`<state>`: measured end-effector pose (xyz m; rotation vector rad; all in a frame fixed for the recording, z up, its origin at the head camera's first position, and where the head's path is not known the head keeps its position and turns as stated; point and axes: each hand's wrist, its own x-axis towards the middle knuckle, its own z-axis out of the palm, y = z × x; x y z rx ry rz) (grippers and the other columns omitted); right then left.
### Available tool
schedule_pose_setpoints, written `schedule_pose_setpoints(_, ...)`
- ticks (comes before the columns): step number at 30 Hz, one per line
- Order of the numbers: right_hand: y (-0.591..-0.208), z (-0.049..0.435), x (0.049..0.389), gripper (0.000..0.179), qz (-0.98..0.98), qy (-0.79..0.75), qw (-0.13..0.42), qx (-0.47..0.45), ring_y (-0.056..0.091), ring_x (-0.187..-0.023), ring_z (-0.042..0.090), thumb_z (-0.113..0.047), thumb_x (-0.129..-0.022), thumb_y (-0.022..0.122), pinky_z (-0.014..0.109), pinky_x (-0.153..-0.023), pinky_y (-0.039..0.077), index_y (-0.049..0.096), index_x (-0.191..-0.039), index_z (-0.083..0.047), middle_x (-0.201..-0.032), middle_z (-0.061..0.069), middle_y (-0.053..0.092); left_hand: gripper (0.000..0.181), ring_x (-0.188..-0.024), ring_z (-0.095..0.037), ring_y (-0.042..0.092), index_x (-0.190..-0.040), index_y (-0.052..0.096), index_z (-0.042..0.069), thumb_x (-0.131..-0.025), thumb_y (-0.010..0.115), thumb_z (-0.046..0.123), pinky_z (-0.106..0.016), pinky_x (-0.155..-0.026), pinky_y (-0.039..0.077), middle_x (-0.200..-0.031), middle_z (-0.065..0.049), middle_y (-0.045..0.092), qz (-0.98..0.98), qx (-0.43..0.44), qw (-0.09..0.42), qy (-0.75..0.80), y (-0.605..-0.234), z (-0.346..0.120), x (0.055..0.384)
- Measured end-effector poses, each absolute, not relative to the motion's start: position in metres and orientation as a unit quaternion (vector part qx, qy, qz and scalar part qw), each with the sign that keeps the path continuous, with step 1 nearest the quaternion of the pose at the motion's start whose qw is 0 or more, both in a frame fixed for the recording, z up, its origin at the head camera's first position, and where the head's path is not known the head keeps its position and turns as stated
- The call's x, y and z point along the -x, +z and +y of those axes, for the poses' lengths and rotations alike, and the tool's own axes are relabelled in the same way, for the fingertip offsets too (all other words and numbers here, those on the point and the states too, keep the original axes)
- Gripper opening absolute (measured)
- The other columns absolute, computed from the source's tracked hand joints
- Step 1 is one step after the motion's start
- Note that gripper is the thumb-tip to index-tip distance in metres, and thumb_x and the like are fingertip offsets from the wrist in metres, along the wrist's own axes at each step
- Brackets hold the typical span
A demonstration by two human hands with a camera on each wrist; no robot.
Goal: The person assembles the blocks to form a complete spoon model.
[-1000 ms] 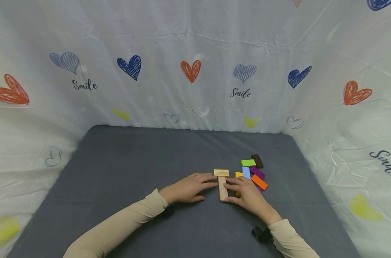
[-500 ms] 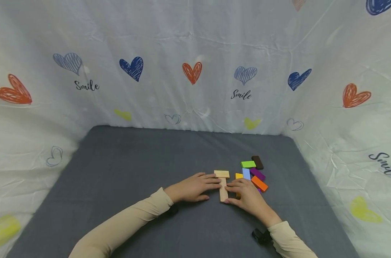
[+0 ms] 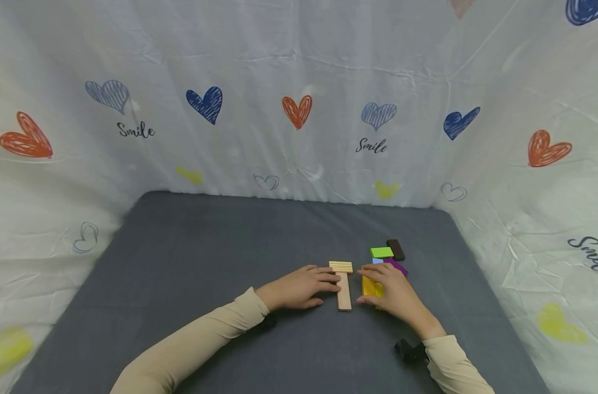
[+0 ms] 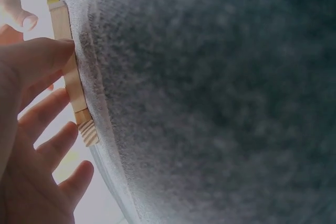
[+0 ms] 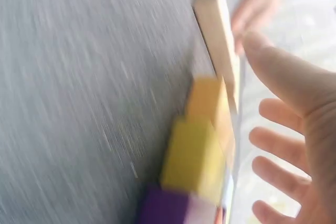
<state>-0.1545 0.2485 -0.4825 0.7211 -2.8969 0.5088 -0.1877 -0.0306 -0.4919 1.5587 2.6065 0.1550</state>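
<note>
Left hand, fingers relaxed, is at the plain block on the counter; right hand, fingers spread, empty, is near the yellow block; both probably light, stiff: pinch long sides

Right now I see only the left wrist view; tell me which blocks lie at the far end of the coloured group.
Observer: A lime green block and a dark brown block lie there, in the head view.
Operator: Report what the right hand covers.
Observer: In the head view, it partly hides the yellow blocks.
Operator: Confirm whether it touches the plain wooden block.
Observer: It does not; the head view shows a gap between them.
</note>
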Motion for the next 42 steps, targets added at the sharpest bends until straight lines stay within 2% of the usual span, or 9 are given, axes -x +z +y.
schedule_pose_setpoints(5,-0.483,0.266,0.161,0.078,-0.961,0.163,0.026,-0.224,0.051,-0.127,0.035,-0.046,-0.071,0.085,0.065,-0.104,0.038,0.06,-0.138,-0.014,-0.137,0.01,0.061,0.053,-0.152,-0.018,0.03,-0.149,0.045,0.03,-0.098,0.062,0.032,-0.045,-0.12,0.034,-0.16,0.008,0.037,0.861,-0.502,0.051,0.055,-0.493,-0.03,0.186)
schedule_pose_setpoints(16,-0.488,0.279,0.17,0.086,-0.958,0.17,-0.013,-0.232,0.043,-0.134,0.043,-0.049,-0.07,0.086,0.071,-0.105,0.033,0.055,-0.142,-0.013,-0.144,0.013,0.055,0.053,-0.151,-0.018,0.031,-0.148,0.046,0.03,-0.098,0.062,0.031,-0.046,-0.12,0.035,-0.16,0.008,0.037,0.864,-0.499,0.044,0.058,-0.495,-0.029,0.185)
schedule_pose_setpoints(42,-0.491,0.278,0.177,0.084,-0.957,0.173,-0.007,-0.231,0.05,-0.127,0.034,-0.052,-0.07,0.084,0.062,-0.105,0.04,0.058,-0.139,-0.012,-0.14,0.012,0.059,0.051,-0.151,-0.018,0.032,-0.147,0.047,0.03,-0.098,0.061,0.03,-0.043,-0.121,0.034,-0.158,0.008,0.039,0.865,-0.496,0.052,0.066,-0.493,-0.028,0.185)
